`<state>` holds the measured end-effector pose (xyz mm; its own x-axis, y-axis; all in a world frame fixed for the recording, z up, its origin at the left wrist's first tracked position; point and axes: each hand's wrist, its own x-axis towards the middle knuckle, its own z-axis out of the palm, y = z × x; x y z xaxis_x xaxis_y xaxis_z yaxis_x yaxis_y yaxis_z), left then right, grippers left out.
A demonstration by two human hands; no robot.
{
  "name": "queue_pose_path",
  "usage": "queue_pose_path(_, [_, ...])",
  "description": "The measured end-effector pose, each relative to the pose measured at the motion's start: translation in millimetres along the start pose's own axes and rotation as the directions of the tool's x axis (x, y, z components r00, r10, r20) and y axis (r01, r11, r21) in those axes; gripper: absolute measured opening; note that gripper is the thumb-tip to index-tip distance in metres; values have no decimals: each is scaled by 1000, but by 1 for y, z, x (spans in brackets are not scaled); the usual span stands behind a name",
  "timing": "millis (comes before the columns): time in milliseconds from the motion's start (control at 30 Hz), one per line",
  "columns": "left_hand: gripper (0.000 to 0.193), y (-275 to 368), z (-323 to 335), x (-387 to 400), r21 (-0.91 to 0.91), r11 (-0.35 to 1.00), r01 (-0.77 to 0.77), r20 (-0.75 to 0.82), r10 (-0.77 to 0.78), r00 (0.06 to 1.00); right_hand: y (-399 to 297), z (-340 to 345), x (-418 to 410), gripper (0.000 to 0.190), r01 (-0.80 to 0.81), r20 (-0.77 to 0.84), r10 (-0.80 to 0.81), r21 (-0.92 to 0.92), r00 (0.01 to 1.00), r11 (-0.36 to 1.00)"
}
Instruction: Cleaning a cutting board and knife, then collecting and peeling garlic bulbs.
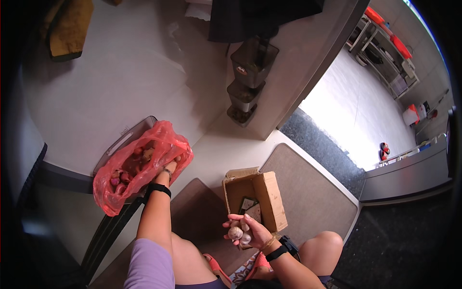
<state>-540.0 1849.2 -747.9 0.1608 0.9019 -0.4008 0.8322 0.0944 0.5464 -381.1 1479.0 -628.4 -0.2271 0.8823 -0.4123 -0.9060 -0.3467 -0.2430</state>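
Observation:
My right hand (pixel 251 231) is palm up, holding several garlic bulbs (pixel 236 233) above the near side of an open cardboard box (pixel 276 202). Inside the box lie small printed packets (pixel 248 205). My left hand (pixel 171 167) reaches into a red plastic bag (pixel 108 188) at the left; its fingers are partly hidden by the film, so their grip cannot be told. Small red onions or shallots (pixel 116 180) and a light brown piece, perhaps ginger, show in the bag. The bag lies spread over a grey plastic bin or drawer (pixel 124 142).
A tiered rack of dark bins (pixel 249 83) stands against the wall ahead. Brown mats (pixel 310 180) cover part of the floor around the box. Beyond a dark stone threshold (pixel 317 137) at right is another room with metal shelves (pixel 393 61). A yellow cloth (pixel 68 32) hangs upper left.

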Motion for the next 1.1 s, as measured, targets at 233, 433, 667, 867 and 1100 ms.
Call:
queue_pose_path(233, [43, 13, -5, -22, -249, 968, -35, -124, 4, 992, 0, -4, -3, 54, 13, 7, -12, -7, 1000, 1000])
queue_pose_path(433, [43, 25, -10, -48, -328, 943, -48, -135, 4, 991, 1, -3, -3, 53, 1, 6, -1, -3, 1000, 1000])
queue_pose_path(667, [44, 38, -17, -76, -203, 979, 7, -232, -55, 971, 1, -2, -1, 53, -9, 25, 9, -7, 1000, 1000])
queue_pose_path(867, [32, 39, -28, -110, -128, 987, -93, -361, 41, 932, 0, -2, 7, 52, -14, 49, 12, 32, 999, 999])
queue_pose_path(1100, [31, 30, -29, -126, -180, 957, -227, -405, 138, 904, 2, 5, 13, 51, -15, 71, 14, 12, 997, 1000])
